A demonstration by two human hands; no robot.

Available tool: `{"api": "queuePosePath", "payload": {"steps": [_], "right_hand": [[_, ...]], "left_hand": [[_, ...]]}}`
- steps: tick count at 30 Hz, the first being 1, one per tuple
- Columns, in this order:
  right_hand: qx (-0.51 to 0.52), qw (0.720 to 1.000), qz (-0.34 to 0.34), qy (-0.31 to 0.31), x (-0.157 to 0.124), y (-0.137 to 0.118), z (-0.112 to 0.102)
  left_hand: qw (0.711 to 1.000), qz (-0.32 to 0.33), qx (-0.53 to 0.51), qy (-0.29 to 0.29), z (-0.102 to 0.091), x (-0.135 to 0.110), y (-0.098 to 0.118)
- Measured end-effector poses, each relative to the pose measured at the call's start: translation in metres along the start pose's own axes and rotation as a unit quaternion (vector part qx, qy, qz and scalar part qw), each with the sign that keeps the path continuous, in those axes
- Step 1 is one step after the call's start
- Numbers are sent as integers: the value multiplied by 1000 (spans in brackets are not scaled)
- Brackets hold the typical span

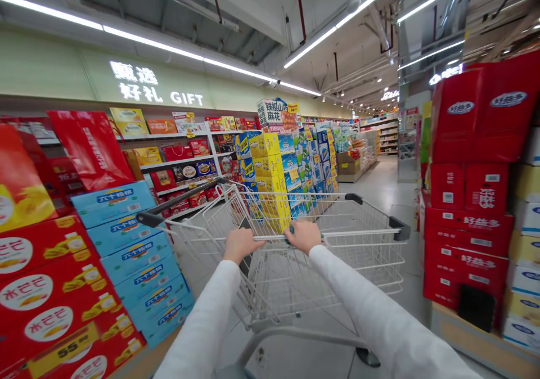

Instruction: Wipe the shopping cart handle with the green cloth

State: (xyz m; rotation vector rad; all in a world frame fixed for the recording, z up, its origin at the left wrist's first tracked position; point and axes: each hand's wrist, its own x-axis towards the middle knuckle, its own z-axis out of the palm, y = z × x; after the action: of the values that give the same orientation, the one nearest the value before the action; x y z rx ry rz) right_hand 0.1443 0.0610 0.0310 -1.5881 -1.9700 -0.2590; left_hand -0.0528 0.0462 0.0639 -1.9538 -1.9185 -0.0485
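The left hand (pixel 242 246) and right hand (pixel 302 235) are both curled around the top rail (pixel 272 237) of a wire shopping cart (pixel 363 233), just apart from each other. The cart spreads directly below and beyond them, grey floor (pixel 375 177) showing through its mesh. Past it stand stacked yellow boxes (pixel 269 168). Light-blue boxes (pixel 137 261) rise at left, red boxes (pixel 464 238) at right; wall shelves (pixel 179 162) hold more packages.
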Motion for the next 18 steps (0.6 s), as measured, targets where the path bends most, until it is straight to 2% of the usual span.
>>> {"api": "queuePosePath", "payload": {"steps": [9,18], "right_hand": [[0,994,3,-113,21,3,-6],[-14,995,-5,-103,44,21,11]], "left_hand": [[999,13,-12,-43,-4,8,1],[1000,4,-21,-21,5,31,12]]}}
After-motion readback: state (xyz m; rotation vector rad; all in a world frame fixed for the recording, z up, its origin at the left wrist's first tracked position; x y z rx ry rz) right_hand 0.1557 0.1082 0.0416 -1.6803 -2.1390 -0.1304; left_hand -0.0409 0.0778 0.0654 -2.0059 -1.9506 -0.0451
